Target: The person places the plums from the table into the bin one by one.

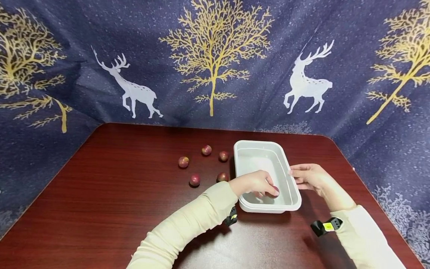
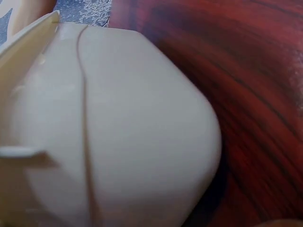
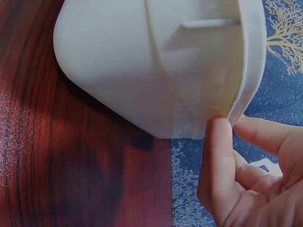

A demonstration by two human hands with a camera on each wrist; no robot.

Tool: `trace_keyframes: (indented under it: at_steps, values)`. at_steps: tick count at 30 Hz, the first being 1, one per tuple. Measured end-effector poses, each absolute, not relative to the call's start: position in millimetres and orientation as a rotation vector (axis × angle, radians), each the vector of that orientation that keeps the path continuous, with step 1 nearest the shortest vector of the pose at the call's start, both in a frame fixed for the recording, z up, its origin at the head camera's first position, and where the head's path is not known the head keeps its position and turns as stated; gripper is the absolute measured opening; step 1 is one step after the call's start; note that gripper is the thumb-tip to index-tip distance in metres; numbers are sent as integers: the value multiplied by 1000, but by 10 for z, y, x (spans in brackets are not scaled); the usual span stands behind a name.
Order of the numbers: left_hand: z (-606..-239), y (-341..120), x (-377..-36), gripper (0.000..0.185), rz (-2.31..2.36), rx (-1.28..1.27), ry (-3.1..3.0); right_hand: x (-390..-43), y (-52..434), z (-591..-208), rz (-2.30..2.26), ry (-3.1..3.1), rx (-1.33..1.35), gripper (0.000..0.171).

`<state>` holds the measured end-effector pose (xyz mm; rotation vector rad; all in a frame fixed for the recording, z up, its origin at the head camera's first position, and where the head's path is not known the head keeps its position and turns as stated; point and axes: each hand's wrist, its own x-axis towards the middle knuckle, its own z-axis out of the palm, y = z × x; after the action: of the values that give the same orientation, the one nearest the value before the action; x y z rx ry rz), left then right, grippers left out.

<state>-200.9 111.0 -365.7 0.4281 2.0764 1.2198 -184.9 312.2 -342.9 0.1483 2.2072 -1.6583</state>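
The left hand (image 1: 256, 184) grasps one small red round fruit (image 1: 274, 191) inside the white rectangular plastic tub (image 1: 292, 188), the right hand (image 1: 310, 177) rests relaxed fingers against its rim, and five fruits (image 1: 194, 180) remain on the counter (image 1: 100, 209).

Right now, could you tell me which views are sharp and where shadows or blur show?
Head view: sharp, edges bowed, soft shadow under the left hand inside the tub. Left wrist view: tub wall close and blurred. Right wrist view: fairly clear, dark shadow on the table beneath the tub.
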Motion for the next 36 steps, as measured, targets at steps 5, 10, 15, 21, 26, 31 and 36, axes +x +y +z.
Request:
trace_keyframes:
  at_steps: [5,10,15,21,26,31,36]
  values:
    - [-3658,1111,-1975,20,1162,435,2100,-1855,3124,-3431,-1648,2213,148,46]
    - [-3660,1111,-1974,20,1142,426,2105,-1861,3126,-3425,-1648,2218,147,45]
    - [-3663,1106,-1966,19,1159,418,2098,-1850,3117,-3426,-1644,2225,139,44]
    - [-3638,1095,-1967,19,1221,406,2049,-1841,3111,-3423,-1655,2225,141,44]
    - [-3598,1083,-1961,20,1264,413,2034,-1833,3104,-3419,-1650,2238,146,43]
    - [-3544,1025,-1963,21,1269,449,2058,-1826,3088,-3420,-1646,2244,151,41]
    - [-3457,906,-1965,21,1274,538,2089,-1816,3075,-3407,-1627,2259,149,44]
